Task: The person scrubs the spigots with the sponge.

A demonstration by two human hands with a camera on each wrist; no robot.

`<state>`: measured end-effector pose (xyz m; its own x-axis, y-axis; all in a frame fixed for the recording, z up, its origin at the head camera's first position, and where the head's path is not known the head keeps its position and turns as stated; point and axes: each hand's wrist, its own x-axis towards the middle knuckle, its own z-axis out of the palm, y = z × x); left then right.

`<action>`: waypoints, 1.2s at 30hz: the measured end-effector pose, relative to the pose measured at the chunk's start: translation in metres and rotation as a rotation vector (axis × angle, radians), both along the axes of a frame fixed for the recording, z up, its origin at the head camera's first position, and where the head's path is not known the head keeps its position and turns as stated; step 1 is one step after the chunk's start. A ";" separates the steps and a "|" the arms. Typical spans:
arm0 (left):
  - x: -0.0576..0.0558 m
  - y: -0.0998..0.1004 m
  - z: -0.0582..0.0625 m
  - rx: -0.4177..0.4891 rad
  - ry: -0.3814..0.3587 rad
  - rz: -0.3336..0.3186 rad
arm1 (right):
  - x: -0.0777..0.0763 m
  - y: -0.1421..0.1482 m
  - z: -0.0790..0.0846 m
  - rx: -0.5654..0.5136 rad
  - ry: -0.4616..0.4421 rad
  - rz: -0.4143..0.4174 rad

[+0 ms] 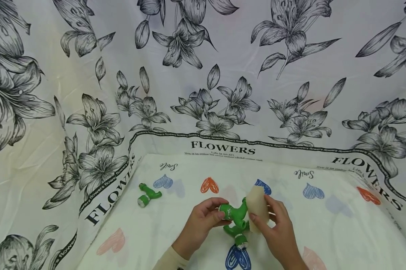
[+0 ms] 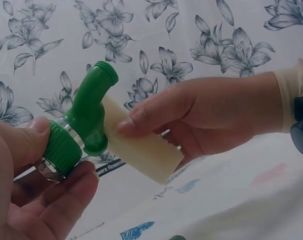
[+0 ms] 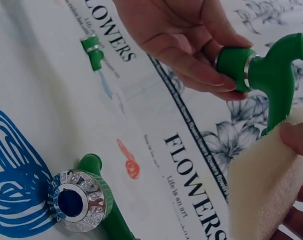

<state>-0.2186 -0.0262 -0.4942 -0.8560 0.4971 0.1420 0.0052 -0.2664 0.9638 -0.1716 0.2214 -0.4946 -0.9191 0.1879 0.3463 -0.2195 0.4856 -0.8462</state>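
Observation:
In the head view my left hand (image 1: 200, 222) grips a green plastic tap (image 1: 236, 215) by its ribbed collar, thumb on one side and fingers on the other. The left wrist view shows the silver band and threaded spout of this tap (image 2: 89, 107). My right hand (image 1: 280, 233) pinches a cream sponge-like pad (image 1: 257, 206) between thumb and fingers. In the right wrist view the fuzzy pad (image 3: 261, 182) is against the tap's lower arm. A second green tap (image 1: 240, 237) lies on the cloth just below the held one, its silver end towards me.
A third green tap (image 1: 149, 195) lies farther left on the white cloth (image 1: 186, 172), which is printed with hearts. Behind and to the left, a flower-printed sheet (image 1: 203, 56) rises like a wall, with a black lettered border along its foot.

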 end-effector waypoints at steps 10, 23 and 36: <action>-0.001 0.003 -0.002 0.013 0.002 0.043 | 0.003 -0.004 0.000 -0.074 -0.039 0.096; -0.002 0.002 -0.001 0.031 -0.024 0.095 | 0.009 -0.008 0.003 -0.092 -0.021 0.218; -0.002 0.002 -0.002 0.050 -0.054 0.159 | 0.018 -0.011 0.008 -0.114 0.008 0.370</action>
